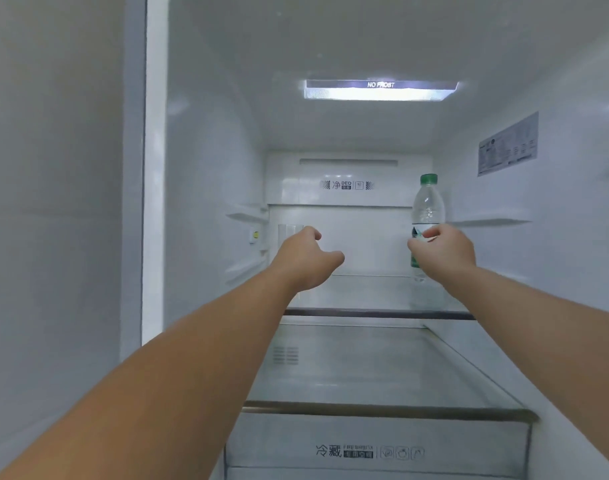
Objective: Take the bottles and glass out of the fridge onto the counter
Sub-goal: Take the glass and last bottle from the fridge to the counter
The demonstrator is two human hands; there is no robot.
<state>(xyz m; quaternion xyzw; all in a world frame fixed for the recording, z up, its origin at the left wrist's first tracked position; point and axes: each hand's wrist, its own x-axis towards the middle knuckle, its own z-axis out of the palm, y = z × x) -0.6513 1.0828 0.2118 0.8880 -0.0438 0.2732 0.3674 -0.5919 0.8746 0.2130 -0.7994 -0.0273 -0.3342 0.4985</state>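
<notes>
We see both bare arms reaching deep into the open fridge (206, 168). Our right hand (443, 252) sits at the label band of the clear water bottle (427, 206), fingers (431, 233) loosely curled and partly spread, with the thumb (414, 247) on the near left side of the bottle. The fingertips overlap the label, yet we cannot tell whether they press it or only hover in front of it, so a firm grip is not shown. Our left hand (305, 259) is at about the same height, well apart from the bottle, fingers bent into a loose half-curl with the thumb (332, 258) jutting right; it holds nothing and touches nothing that we can make out.

The bottle stands upright on the upper glass shelf (365, 312), at its right rear, near the right wall. It has a green cap (428, 179) and a green and white label too blurred to read. We see only 1 bottle, and no glass shows.

The ceiling light (379, 91) carries "NO FROST". The rear panel (348, 185) shows "净" beside "DEO". The drawer front (375, 452) at the bottom reads "冷藏" and what looks like "FRESHBOX", with 3 small icons. A sticker (508, 144) on the right wall is illegible.
</notes>
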